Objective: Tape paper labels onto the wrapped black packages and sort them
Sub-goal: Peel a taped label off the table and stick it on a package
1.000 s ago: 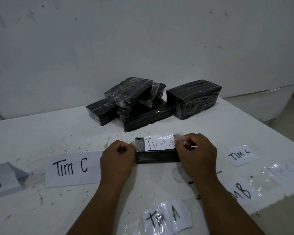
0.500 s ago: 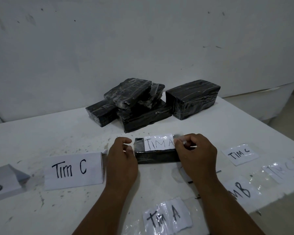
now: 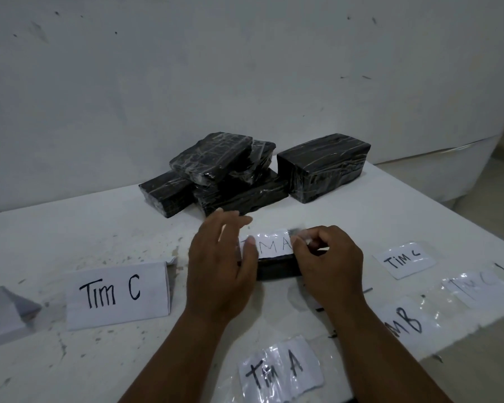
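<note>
A small black wrapped package (image 3: 277,270) lies on the white table (image 3: 361,216) in front of me. On its top sits a white paper label (image 3: 274,246) reading "TIM A". My left hand (image 3: 220,266) hovers over the package's left end with fingers spread and straight, its thumb on the label's left edge. My right hand (image 3: 326,263) has its fingers curled at the package's right end and pinches clear tape (image 3: 301,235) at the label's right edge.
Several black wrapped packages (image 3: 224,175) are piled at the back, with a bigger block (image 3: 323,167) to their right. A folded "Tim C" sign (image 3: 117,295) stands left. Taped labels lie near: "Tim A" (image 3: 280,370), "Tim C" (image 3: 405,258), one ending in "B" (image 3: 405,321).
My left hand has opened and lifted from the package's left end, moving up and right over the label. My right hand has stayed at the right end.
</note>
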